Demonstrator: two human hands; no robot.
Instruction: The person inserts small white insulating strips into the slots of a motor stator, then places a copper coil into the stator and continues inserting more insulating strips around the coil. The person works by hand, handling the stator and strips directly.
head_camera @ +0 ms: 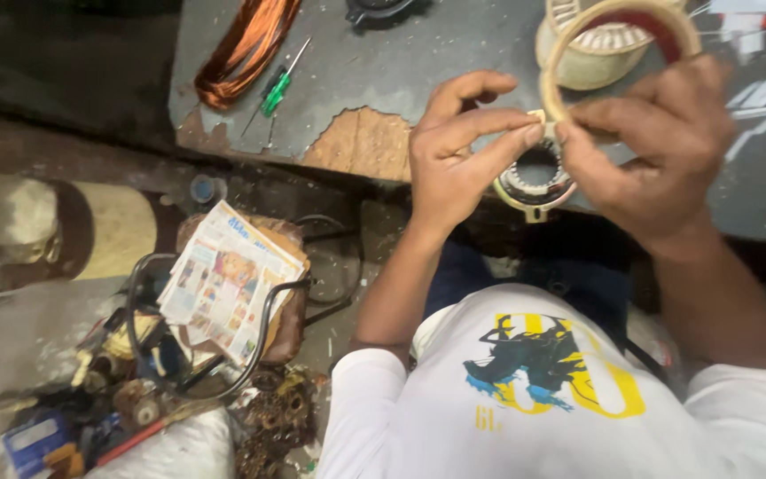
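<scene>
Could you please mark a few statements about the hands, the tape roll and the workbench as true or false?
1. The right hand holds a beige ring-shaped roll of tape. True.
2. The left hand rests flat on the grey workbench. False: it is raised, pinching the tape's end.
3. A green-handled screwdriver lies beside a coil of copper wire. True.
4. The folded newspaper lies on the workbench. False: it lies on clutter below the bench.
5. A round metal stator sits below the hands. True.
</scene>
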